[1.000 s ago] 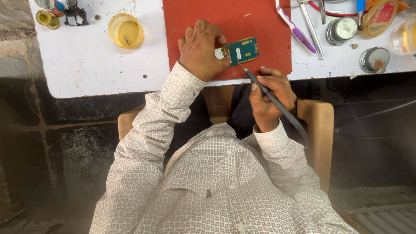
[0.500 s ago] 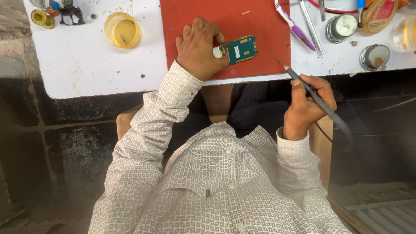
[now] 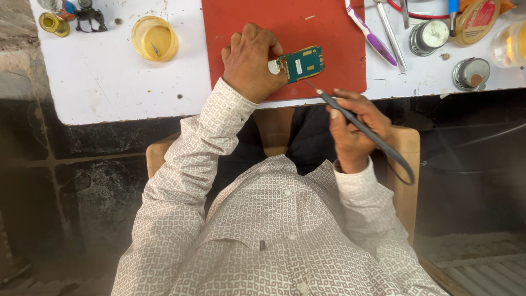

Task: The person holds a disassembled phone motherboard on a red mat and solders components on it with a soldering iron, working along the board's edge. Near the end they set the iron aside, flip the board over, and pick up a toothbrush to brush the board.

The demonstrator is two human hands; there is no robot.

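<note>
**Head view: circuit board held for work with a soldering iron**

Head view, looking down over the person's patterned shirt to a white bench (image 3: 109, 93) with a red mat (image 3: 263, 33) on it. The left hand (image 3: 249, 63) is closed around the left end of a small green circuit board (image 3: 301, 63), pinning it on the near part of the mat, close to the bench's near edge. The right hand (image 3: 356, 123) is closed in a pen grip around a dark, slim soldering iron (image 3: 350, 118); its fine tip points up and left, just beside the board's near right corner, and whether it touches cannot be told. A cord loops from the iron's rear end past the right wrist.

To do this step well, judging from the pose, the board wants to lie flat and firmly pinned, fingers clear of the joint, and the iron hand wants steadying against the bench edge so that only the tip meets the pad.

Further off lie a yellow dish (image 3: 154, 38) at the left, and a purple-handled tool (image 3: 372, 35) and two round metal tins (image 3: 430, 37) at the right.
</note>
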